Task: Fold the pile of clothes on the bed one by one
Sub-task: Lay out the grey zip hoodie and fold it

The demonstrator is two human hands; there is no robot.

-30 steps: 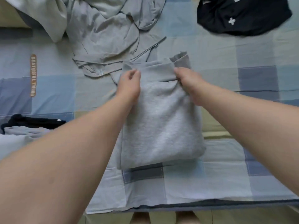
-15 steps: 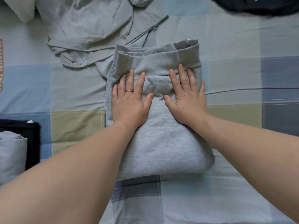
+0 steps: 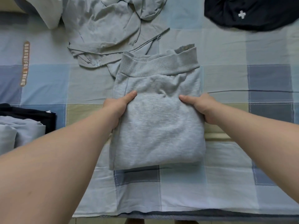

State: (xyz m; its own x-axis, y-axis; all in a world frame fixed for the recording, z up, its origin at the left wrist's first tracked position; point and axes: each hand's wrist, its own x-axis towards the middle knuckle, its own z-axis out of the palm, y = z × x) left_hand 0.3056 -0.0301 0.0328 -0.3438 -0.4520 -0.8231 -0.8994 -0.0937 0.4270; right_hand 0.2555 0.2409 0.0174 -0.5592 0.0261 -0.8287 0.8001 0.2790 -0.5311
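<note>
A folded grey sweatshirt lies in the middle of the checked bedsheet, its ribbed hem at the far end. My left hand grips its left side, thumb on top and fingers tucked under the fabric. My right hand grips the right side the same way. Beyond it lies a crumpled pale grey shirt, unfolded. A dark navy garment with a white cross mark sits at the far right.
A stack of folded clothes, pale blue over black, rests at the left edge. A pale pillow or cover lies at the far left corner. The bed's near edge runs along the bottom, floor below it.
Both hands were pressing flat on top of the sweatshirt. They have slid out to its two sides and now hold it by the edges, thumbs on top.
</note>
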